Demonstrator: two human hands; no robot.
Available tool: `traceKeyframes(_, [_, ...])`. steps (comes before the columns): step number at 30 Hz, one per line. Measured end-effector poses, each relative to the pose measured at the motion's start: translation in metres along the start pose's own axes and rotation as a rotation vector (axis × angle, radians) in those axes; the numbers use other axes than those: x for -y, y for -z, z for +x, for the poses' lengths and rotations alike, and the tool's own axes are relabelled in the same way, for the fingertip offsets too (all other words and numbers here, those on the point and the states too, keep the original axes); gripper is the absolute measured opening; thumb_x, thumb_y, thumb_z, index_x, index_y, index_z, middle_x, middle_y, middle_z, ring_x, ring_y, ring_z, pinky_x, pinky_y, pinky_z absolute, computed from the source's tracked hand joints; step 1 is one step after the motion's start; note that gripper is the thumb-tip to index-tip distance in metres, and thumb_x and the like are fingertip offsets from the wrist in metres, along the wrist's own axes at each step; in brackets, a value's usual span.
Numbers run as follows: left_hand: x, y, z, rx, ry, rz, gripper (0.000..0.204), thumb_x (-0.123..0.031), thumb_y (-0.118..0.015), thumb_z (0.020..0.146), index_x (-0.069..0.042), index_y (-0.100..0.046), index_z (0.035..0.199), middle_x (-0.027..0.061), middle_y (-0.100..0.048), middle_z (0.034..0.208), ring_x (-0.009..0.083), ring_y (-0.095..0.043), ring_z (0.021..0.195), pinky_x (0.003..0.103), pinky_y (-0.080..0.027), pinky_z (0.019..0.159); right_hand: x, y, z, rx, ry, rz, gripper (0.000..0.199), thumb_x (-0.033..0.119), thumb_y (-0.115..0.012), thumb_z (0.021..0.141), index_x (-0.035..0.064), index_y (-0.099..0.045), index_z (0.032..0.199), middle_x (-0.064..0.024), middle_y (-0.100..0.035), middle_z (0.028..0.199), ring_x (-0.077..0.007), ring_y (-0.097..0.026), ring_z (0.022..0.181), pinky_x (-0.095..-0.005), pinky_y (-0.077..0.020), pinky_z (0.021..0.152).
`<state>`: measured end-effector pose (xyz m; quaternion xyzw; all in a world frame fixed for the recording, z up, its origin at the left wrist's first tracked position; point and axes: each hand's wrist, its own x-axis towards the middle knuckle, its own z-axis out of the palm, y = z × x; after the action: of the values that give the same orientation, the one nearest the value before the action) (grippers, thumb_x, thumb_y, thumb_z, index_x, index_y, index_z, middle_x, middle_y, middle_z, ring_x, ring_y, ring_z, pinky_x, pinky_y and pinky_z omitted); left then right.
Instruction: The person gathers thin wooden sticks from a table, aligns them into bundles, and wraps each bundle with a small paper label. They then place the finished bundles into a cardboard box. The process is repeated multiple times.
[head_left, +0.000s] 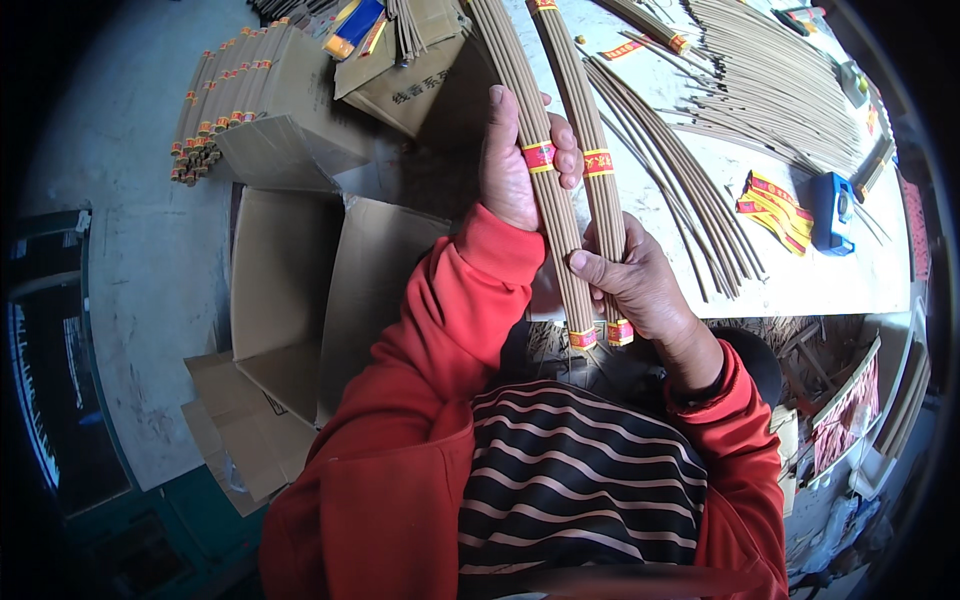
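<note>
Two long bundles of brown incense sticks are held side by side in front of me, each banded with red and yellow paper labels. My left hand (522,165) is wrapped around the left incense bundle (552,205) at its middle label, thumb along its side. Lower down, my right hand (645,280) grips the right incense bundle (602,200), its thumb lying across toward the left bundle. Part of the right fingers is hidden behind the bundles. The lower ends of both bundles hang just past the table edge, above my lap.
Loose incense sticks (770,75) cover the far right of the white table (820,290). Nearby are yellow-red labels (775,212) and a blue tape dispenser (832,215). At left stand an open cardboard box (285,270), another carton (415,85) and stacked incense bundles (225,90).
</note>
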<state>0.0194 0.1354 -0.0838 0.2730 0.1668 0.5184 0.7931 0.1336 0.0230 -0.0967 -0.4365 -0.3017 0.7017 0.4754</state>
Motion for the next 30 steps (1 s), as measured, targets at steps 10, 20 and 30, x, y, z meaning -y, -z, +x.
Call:
traceKeyframes(10, [-0.006,0.013,0.008,-0.006,0.048,-0.133,0.042,-0.045,-0.039,0.091,-0.005,-0.053,0.089,0.0066,-0.053,0.073,0.0165,-0.049,0.062,0.026,-0.042,0.056,0.001,0.007,0.001,0.062,0.036,0.080,0.028,0.027,-0.058,0.086,0.0040,-0.047,0.098,-0.0014,-0.051,0.069,-0.0064,-0.048,0.050,-0.0188,-0.0396,0.043])
traceKeyframes(20, [0.007,-0.001,0.005,-0.171,0.067,-0.188,0.053,-0.053,-0.028,0.091,-0.004,-0.047,0.090,0.0147,-0.059,0.091,0.0274,-0.058,0.086,0.040,-0.047,0.082,-0.002,0.002,0.000,0.021,0.084,-0.026,0.038,0.032,-0.050,0.091,-0.0013,-0.045,0.110,-0.0029,-0.056,0.082,-0.0067,-0.052,0.066,-0.0209,-0.0456,0.059])
traceKeyframes(30, [0.007,0.001,0.003,-0.024,0.115,-0.026,0.045,-0.040,-0.049,0.088,-0.001,-0.049,0.109,0.0166,-0.053,0.110,0.0267,-0.058,0.089,0.039,-0.049,0.081,0.007,0.001,-0.006,0.086,0.112,-0.149,0.038,0.035,-0.042,0.094,-0.0007,-0.046,0.105,-0.0050,-0.055,0.084,-0.0086,-0.052,0.072,-0.0219,-0.0451,0.066])
